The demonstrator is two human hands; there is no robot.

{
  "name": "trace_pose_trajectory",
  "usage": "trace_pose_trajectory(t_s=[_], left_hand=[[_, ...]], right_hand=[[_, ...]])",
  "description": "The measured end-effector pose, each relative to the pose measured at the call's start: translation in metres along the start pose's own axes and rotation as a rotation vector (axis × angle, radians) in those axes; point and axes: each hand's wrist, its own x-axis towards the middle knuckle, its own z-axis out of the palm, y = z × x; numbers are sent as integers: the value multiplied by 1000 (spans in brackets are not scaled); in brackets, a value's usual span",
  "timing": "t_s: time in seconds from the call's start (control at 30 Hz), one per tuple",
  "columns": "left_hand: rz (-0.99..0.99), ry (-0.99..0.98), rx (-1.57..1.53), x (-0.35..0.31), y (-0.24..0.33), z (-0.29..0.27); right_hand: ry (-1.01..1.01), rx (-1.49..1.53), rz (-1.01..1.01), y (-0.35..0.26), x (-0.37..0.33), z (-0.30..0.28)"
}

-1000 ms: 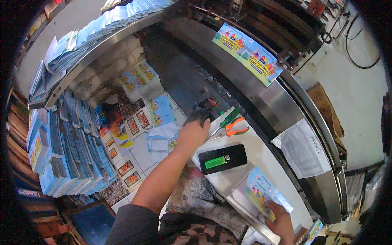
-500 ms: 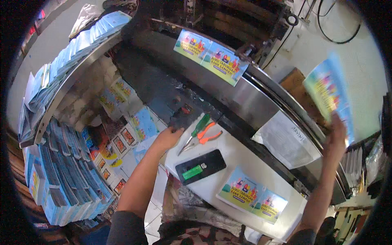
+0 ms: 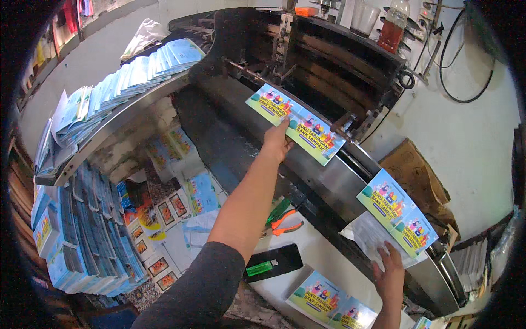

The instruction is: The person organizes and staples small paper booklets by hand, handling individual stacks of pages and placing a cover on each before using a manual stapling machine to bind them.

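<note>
My left hand [image 3: 277, 142] reaches forward to a blue-and-yellow printed booklet [image 3: 311, 137] lying opened out on the sloping metal rail [image 3: 353, 183] of a dark machine. Its fingers pinch the booklet's lower edge. A second booklet [image 3: 386, 200] of the same print lies opened out further right along the rail. Just below that one, my right hand [image 3: 392, 274] is open, fingers spread, over a white paper sheet [image 3: 364, 231]; whether its fingertips touch the sheet is unclear. Nearer me, another stack of these booklets [image 3: 329, 301] rests on a white tabletop [image 3: 307, 241].
Pliers with orange handles [image 3: 286, 220], a green-handled tool [image 3: 278, 209] and a black phone [image 3: 274, 262] lie on the tabletop. At left, folded booklets line a raised metal rack [image 3: 131, 79], with tall booklet stacks [image 3: 90, 236] below. A bottle of red liquid [image 3: 392, 30] stands behind.
My right hand has set its booklet on the rail and drawn back, opening. My left hand has moved from beside the tools up to the other booklet on the rail. The view has shifted.
</note>
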Motion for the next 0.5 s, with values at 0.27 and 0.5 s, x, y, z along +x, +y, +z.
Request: trace_pose_trajectory(t_s=[0.27, 0.5], left_hand=[[504, 143, 26, -122, -35, -8], [741, -55, 684, -291, -37, -78]], right_hand=[[15, 300, 105, -24, -51, -17], [242, 322, -22, -51, -77, -20]])
